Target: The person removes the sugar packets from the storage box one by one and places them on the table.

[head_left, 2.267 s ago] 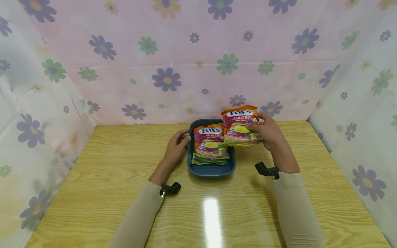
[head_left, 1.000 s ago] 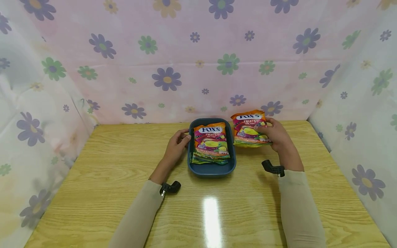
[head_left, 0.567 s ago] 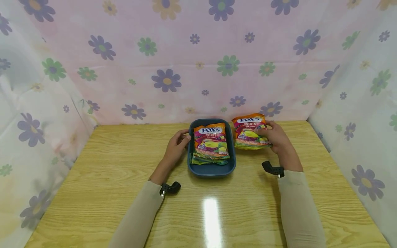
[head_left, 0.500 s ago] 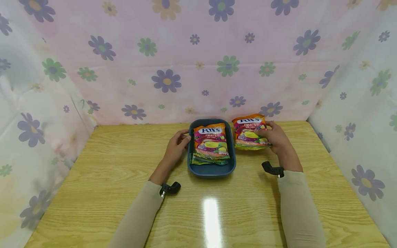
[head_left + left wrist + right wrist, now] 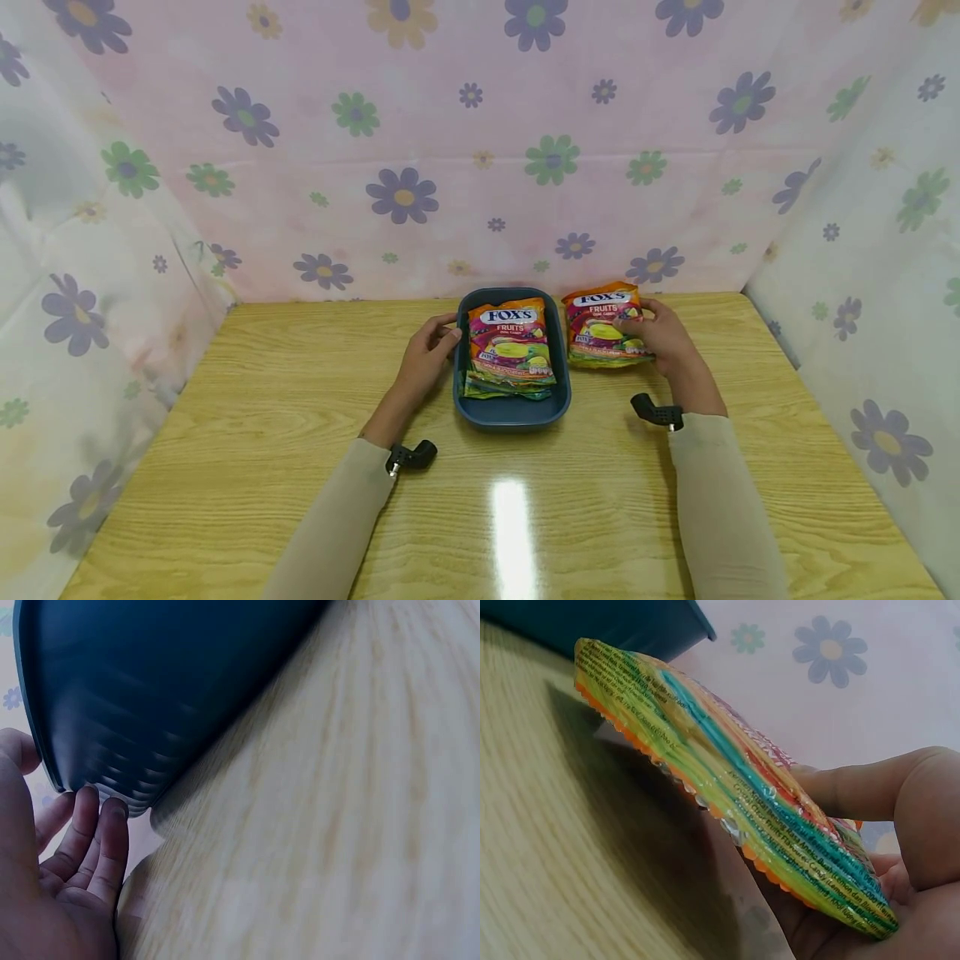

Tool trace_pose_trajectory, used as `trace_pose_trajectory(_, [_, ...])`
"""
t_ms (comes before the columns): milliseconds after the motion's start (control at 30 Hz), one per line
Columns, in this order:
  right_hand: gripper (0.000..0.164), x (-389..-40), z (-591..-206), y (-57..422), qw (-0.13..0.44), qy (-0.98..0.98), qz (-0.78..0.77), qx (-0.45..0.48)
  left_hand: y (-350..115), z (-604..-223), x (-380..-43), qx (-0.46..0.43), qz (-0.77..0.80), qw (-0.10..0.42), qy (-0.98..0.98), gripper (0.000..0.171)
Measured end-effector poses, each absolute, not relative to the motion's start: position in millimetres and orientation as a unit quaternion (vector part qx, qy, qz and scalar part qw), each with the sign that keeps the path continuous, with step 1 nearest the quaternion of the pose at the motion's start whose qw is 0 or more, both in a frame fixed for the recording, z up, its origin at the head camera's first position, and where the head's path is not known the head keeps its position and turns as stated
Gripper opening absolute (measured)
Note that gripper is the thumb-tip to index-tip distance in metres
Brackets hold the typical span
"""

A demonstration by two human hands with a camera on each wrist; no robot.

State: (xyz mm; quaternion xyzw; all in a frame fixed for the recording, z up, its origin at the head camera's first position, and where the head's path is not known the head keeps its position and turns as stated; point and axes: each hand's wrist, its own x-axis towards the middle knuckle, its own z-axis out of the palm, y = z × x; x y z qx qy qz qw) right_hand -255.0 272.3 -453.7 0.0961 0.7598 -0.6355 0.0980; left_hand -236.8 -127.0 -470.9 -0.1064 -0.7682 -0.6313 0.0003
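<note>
In the head view my right hand (image 5: 667,335) pinches a bag of Fox's fruit candy (image 5: 602,333) just right of a dark blue plastic bin (image 5: 512,412). The right wrist view shows the thumb on the candy bag's (image 5: 735,780) printed face and fingers behind it. The bag slants close over the table, casting a shadow. A similar candy bag (image 5: 510,342) lies face up in the bin, with green bag edges showing beneath. At the bin's left side my left hand (image 5: 423,358) rests with relaxed fingers; its fingertips (image 5: 112,814) touch the outer wall.
The bin stands near the back edge of a wood-grain table (image 5: 300,417). A flowered cloth (image 5: 480,150) hangs directly behind and along both sides. Each wrist carries a small black camera (image 5: 412,455).
My right hand has carried the candy bag from over the bin's right rim out to the right, then lowered it toward the table. My left hand has kept its place.
</note>
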Motion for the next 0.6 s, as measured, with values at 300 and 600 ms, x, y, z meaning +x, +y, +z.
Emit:
trace_pose_trajectory(300, [0.080, -256, -464, 274, 0.088, 0.767, -0.629, 0.086, -130, -497, -250, -0.109, -0.634, 0.019, -0.765, 0.041])
trace_pose_trajectory(600, [0.082, -255, -463, 273, 0.075, 0.785, -0.608, 0.094, -130, -500, -249, -0.124, -0.632, 0.030, -0.765, 0.041])
